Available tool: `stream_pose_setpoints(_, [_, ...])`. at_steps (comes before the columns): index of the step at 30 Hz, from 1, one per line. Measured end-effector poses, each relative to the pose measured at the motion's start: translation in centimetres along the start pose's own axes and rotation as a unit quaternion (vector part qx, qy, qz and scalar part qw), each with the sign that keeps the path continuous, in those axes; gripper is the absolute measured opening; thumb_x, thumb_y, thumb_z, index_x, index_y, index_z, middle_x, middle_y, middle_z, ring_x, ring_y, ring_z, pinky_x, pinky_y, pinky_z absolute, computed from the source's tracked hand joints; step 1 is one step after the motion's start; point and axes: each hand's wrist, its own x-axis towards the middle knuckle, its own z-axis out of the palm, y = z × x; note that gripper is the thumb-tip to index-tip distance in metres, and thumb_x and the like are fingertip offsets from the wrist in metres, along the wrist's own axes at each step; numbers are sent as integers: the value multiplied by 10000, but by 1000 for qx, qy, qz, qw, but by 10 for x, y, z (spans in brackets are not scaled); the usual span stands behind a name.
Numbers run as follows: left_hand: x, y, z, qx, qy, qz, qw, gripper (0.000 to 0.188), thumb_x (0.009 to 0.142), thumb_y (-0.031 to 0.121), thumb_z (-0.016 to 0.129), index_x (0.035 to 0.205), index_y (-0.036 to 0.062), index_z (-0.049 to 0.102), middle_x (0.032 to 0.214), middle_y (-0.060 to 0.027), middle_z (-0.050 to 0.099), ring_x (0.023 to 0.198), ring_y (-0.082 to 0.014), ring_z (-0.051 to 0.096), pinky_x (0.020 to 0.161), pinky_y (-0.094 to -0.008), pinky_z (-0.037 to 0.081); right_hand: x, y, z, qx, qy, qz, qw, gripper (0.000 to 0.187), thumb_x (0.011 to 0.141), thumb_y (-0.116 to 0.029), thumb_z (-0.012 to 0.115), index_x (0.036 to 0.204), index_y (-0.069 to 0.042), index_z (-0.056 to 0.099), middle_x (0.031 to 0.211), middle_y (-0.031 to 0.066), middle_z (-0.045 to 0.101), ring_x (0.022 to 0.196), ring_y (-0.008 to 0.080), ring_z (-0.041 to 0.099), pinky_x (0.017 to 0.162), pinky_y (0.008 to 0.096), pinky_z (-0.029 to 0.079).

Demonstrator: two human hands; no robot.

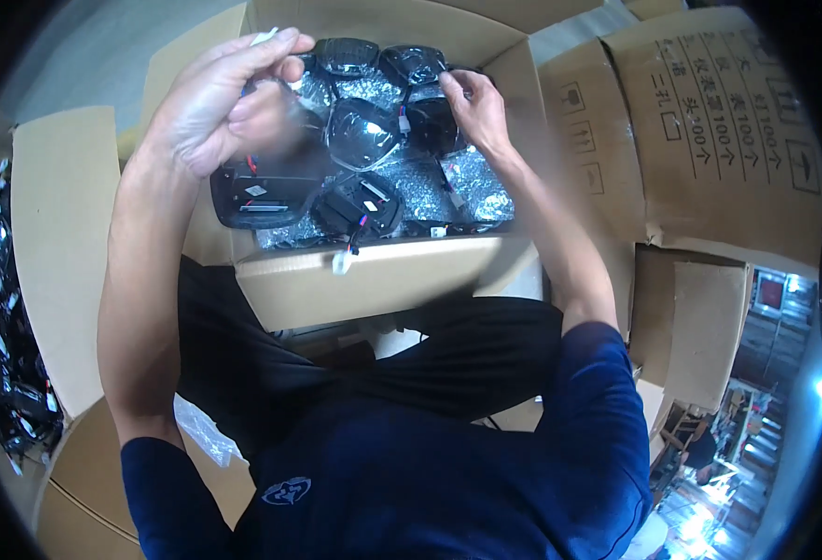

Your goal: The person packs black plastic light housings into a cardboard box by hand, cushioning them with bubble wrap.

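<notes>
My left hand (pixel 229 107) is raised over the left side of an open cardboard box (pixel 374 285). Its thumb and fingers are closed, partly smeared by motion. A small white piece (pixel 264 36) shows at its fingertips; what it is stays unclear. My right hand (pixel 478 110) reaches to the box's far right, its fingers bent and pinched at the edge of a glossy black plastic-wrapped housing (pixel 415 63). Between my hands lies a rounded, clear-fronted black unit (pixel 362 133). Nearer me rest black housings (pixel 266 198) with thin coloured wires and a white connector (pixel 341 262) hanging over the near edge.
Bubble wrap (pixel 420 191) lies under and between the units. A large printed carton (pixel 710 140) stands at the right, with another open carton (pixel 705 327) below it. At the far left, a box flap (pixel 64 252) stands beside many black wired parts (pixel 5 345).
</notes>
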Motion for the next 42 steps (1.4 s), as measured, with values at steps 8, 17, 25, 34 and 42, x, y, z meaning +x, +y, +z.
stream_pose_setpoints(8, [3,2,8,33,-19,37,999,266,1035,192,620,1170,-37,642,871,-35,637,461,7,374,371,-158,268,-99,-162,65,-250,-398,-79,879,659,894,-438,709,1288,75,582,1198,268,682,1088,361,701,903,449,572])
stream_pose_setpoints(17, [-26,18,-5,-1,10,69,998,272,1030,181,627,1190,-39,638,872,-27,630,467,19,376,367,-139,280,-49,-116,-45,-47,-342,-60,937,620,866,-241,750,1373,48,543,1283,235,653,1155,338,661,1006,396,524])
stream_pose_setpoints(25, [-17,17,11,39,-20,86,995,280,1048,189,595,1200,-44,626,852,-23,595,456,29,369,369,-139,283,-44,85,-71,198,153,169,953,543,883,-116,790,1330,37,522,1153,135,665,999,209,650,923,335,536])
stream_pose_setpoints(34, [-21,10,-4,38,10,78,996,284,1042,195,608,1198,-40,634,850,-31,616,470,31,394,379,-127,300,-70,60,-39,-315,-85,260,909,649,949,-448,674,1340,31,476,1047,261,696,930,405,726,831,480,578])
stream_pose_setpoints(42, [-10,11,8,-57,21,164,985,289,1019,188,645,1190,-44,635,841,-38,609,464,2,387,381,-169,275,-81,60,-44,-382,-240,147,880,498,936,-350,696,1285,-5,611,1298,230,628,1151,423,643,966,492,538])
